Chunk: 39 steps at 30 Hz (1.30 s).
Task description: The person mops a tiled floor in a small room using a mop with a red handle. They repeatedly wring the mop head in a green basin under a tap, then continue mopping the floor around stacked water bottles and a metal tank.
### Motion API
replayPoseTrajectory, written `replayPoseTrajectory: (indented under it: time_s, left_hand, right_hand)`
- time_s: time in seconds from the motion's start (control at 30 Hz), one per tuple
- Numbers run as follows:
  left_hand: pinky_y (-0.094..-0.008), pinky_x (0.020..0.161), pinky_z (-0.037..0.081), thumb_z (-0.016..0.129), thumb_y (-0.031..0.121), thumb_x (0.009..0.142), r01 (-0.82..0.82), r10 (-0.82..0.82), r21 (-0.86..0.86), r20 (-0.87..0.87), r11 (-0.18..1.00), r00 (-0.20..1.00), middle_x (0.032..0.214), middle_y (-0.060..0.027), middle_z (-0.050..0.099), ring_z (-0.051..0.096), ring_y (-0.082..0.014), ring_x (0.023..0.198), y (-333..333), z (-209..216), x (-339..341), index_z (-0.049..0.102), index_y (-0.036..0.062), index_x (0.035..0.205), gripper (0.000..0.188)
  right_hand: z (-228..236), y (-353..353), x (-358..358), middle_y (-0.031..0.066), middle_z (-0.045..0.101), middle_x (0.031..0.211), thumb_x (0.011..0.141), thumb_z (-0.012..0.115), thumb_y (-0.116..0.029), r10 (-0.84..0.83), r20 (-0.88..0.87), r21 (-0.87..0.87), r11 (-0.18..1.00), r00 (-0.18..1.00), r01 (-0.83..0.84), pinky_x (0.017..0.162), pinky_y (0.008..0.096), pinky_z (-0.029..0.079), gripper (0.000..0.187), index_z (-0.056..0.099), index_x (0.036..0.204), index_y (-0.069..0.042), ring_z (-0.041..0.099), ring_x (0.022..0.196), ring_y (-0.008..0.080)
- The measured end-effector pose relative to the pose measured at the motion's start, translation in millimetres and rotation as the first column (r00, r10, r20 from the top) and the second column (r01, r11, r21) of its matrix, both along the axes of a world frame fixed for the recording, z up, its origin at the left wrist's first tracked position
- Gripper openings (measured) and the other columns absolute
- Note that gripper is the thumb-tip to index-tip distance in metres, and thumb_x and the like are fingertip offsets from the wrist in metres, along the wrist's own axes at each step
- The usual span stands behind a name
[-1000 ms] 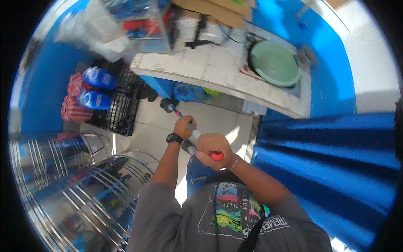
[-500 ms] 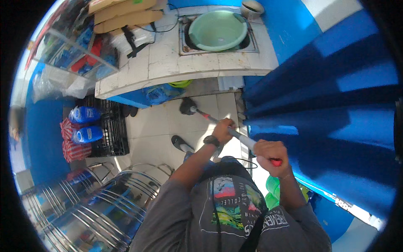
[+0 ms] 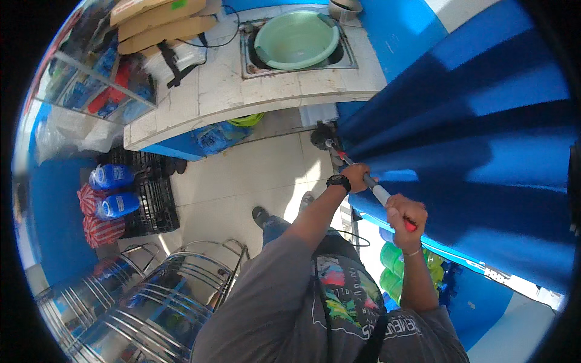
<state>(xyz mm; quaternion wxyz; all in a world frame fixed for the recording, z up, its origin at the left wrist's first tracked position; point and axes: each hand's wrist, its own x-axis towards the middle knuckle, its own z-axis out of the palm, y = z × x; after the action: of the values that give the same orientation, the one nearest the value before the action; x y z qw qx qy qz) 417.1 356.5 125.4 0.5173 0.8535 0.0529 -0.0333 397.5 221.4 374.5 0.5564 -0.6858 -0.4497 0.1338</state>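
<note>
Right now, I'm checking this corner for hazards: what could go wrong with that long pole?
The dark head of the pole looks close to the blue curtain and might snag it. The right hand grips near the red end; swung back, that end could bump the green containers beside the right forearm.

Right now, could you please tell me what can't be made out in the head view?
In the head view:
- Bottom of the sink: hidden by the green basin.
- Far end of the cardboard: cut off by the top edge.
- Parts of the pole: covered by the left hand and right hand.
</note>
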Motion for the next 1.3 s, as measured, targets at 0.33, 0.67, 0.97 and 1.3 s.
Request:
replayPoseTrajectory:
  time_s: [0.33,0.67,0.97,1.3]
  left_hand:
    - [-0.0528,0.077,0.056,0.063,0.032,0.088,-0.092,0.083,0.16,0.061,0.983,0.995,0.088,-0.019,0.072,0.07,-0.04,0.088,79.7,21.3,-172.9,0.072,0.0075,0.081,0.027]
    - [-0.0501,0.076,0.056,0.077,0.033,0.074,-0.322,0.356,0.292,-0.07,0.901,0.932,0.083,-0.0156,0.071,0.07,-0.0382,0.086,176.4,7.4,-402.1,0.07,0.0082,0.079,0.026]
    - [-0.0478,0.079,0.053,0.074,0.009,0.078,-0.623,0.7,0.392,-0.079,0.676,0.71,0.088,-0.0177,0.068,0.067,-0.0398,0.089,214.4,-88.3,-526.4,0.067,0.0055,0.089,0.014]
    - [-0.0419,0.082,0.053,0.072,-0.001,0.072,-0.689,0.694,0.233,0.07,0.687,0.716,0.098,-0.0167,0.068,0.067,-0.0368,0.092,77.0,-96.5,-414.6,0.065,0.0054,0.096,0.026]
  right_hand:
    - [35.6,80.4,-100.1,0.0071,0.056,0.062,0.072,0.073,0.0,0.428,-0.192,0.114,0.904,0.883,-0.413,0.057,0.0389,0.045,0.027,0.049,0.063,-0.007,0.056,0.054,0.0261]
    - [-0.7,179.8,-223.6,0.0084,0.052,0.063,0.082,0.073,-0.004,0.733,-0.241,0.26,0.68,0.635,-0.686,0.054,0.0412,0.039,0.031,0.047,0.066,-0.008,0.052,0.057,0.0295]
    - [-134.7,205.2,-291.2,0.012,0.055,0.069,0.086,0.063,0.0,0.674,-0.356,0.248,0.736,0.647,-0.63,0.067,0.0412,0.044,0.022,0.051,0.068,-0.001,0.054,0.068,0.0319]
    - [-99.7,63.6,-188.2,0.0127,0.051,0.066,0.087,0.068,-0.004,0.644,-0.268,0.144,0.762,0.717,-0.631,0.062,0.0423,0.039,0.029,0.048,0.066,-0.001,0.05,0.062,0.0315]
